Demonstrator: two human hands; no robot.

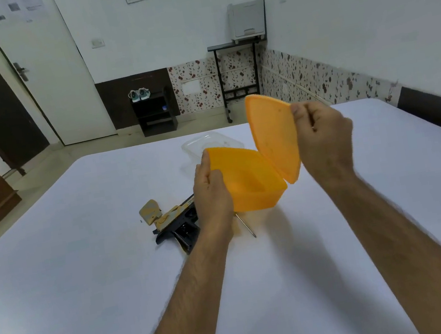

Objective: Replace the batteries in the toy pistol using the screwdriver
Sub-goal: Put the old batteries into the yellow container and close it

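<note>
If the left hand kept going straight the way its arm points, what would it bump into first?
Probably the clear plastic container lying behind the orange box that the left hand holds, though depth is hard to judge.

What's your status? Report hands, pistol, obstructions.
Left hand holds orange box; right hand holds its lid. Pistol on bed, untouched. Nothing blocking.

A white-sheeted bed (86,274) carries everything. Near its middle lies the toy pistol (174,220), black with yellow patches. Just at the pistol's three o'clock lies the screwdriver (246,225), only its thin shaft showing. A clear plastic container (204,143) sits at twelve o'clock.
</note>
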